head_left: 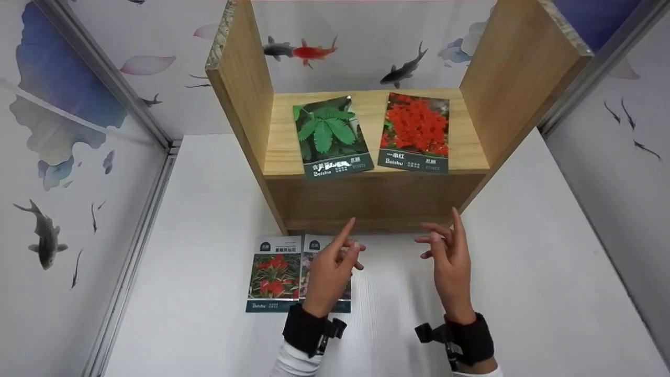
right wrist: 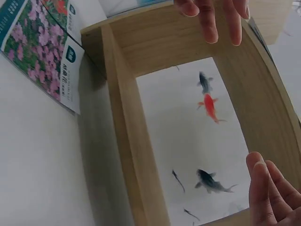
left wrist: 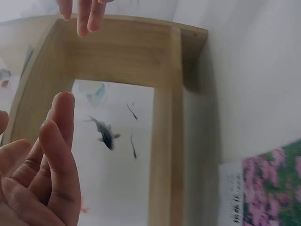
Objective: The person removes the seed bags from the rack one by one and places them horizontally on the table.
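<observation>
My left hand (head_left: 333, 269) is over the table in front of the wooden shelf (head_left: 366, 175), index finger extended and the others loosely bent, holding nothing. It partly covers a pink-flower packet (left wrist: 273, 188); whether it touches it I cannot tell. To its left lies a red-flower packet (head_left: 273, 277). Farther right, my right hand (head_left: 451, 262) is likewise relaxed and holds nothing, near the shelf's lower right corner. Two more packets rest on the shelf board, one with green leaves (head_left: 330, 133), the other with red blossoms (head_left: 416, 131); both reach its front edge.
Upright side panels, left (head_left: 241, 99) and right (head_left: 523, 78), rise at both ends of the shelf. Beneath the board is a recess (head_left: 371, 201). The white table (head_left: 549, 272) is bounded by walls printed with fish, and a metal frame runs along the left wall.
</observation>
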The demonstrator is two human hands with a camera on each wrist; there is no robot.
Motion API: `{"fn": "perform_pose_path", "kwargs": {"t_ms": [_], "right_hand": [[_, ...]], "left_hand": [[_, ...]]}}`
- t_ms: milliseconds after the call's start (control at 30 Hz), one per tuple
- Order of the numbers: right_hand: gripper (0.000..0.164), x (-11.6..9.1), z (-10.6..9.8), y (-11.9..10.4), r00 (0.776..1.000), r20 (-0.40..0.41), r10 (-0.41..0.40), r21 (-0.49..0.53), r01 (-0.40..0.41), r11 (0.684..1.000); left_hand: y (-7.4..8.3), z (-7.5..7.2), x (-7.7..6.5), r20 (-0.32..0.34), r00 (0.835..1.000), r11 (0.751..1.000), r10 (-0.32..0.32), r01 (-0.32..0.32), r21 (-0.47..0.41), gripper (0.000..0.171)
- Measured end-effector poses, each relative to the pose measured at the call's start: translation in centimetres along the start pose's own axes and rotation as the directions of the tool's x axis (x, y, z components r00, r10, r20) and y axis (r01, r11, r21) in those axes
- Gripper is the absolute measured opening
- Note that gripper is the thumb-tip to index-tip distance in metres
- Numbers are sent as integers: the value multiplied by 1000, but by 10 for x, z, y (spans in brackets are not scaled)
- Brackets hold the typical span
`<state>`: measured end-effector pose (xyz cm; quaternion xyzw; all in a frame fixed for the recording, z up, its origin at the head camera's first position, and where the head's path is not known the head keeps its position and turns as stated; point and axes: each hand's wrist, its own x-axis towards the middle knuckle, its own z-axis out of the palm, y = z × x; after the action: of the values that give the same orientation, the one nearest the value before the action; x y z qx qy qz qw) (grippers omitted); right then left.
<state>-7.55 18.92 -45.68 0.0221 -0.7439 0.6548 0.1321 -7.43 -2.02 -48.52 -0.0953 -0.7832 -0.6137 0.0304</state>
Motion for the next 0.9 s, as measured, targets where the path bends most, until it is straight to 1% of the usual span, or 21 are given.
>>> {"fn": "perform_pose_path", "kwargs": {"t_ms": [100, 200, 300, 333, 433, 533, 667, 800, 900], "right_hand": [[56, 10, -2, -10, 999, -29, -28, -2, 28, 1000], [55, 21, -3, -18, 997, -59, -59, 2, 59, 998], [54, 31, -3, -26, 994, -79, -76, -1, 77, 997], [54, 35, -4, -29, 994, -81, -78, -3, 78, 997], [53, 45, -4, -35, 994, -82, -67, -11, 67, 998], [53, 54, -5, -39, 996, -68, -49, -20, 48, 999], [54, 64, -6, -41, 999, -42, -23, -5, 23, 1000], [53, 73, -7, -36, 999, -33, -11, 39, 12, 999], [54, 80, -8, -33, 1000, -26, -7, 47, 9, 999]], "left_hand": [[13, 5, 12, 5, 1000, 999, 27, -27, -29, 47], [37, 7, 21, 8, 998, 996, 69, -68, -58, 47], [64, 7, 27, 15, 995, 991, 103, -101, -83, 50], [68, 8, 30, 24, 993, 989, 116, -113, -95, 52], [70, 12, 41, 51, 990, 987, 129, -123, -106, 59], [68, 17, 54, 83, 990, 987, 116, -106, -117, 64], [84, 15, 65, 95, 992, 987, 81, -67, -144, 68], [104, 12, 72, 120, 992, 982, 29, -5, -189, 70], [110, 11, 78, 140, 990, 976, -12, 42, -214, 71]]}}
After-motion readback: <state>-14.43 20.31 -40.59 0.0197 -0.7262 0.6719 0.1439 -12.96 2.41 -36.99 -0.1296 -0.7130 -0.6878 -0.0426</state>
